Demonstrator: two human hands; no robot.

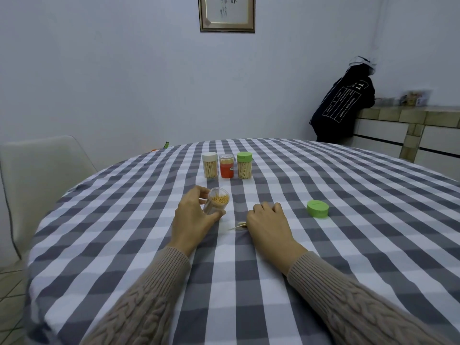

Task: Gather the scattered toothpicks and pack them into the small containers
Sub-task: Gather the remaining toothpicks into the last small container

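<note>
While hands work, three jars (226, 165) stand beyond — green lid (317, 208) right.

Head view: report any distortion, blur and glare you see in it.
Head view: wide-angle bending curves the checked tablecloth edge and tilts the counter; items on that counter are smeared, the open container and both hands stay sharp; lighting is flat and bluish, shadows faint, no strong glare.

Left hand (193, 215) curled (gripping); right hand (267, 226) knuckles-up, fingers bent.
</note>
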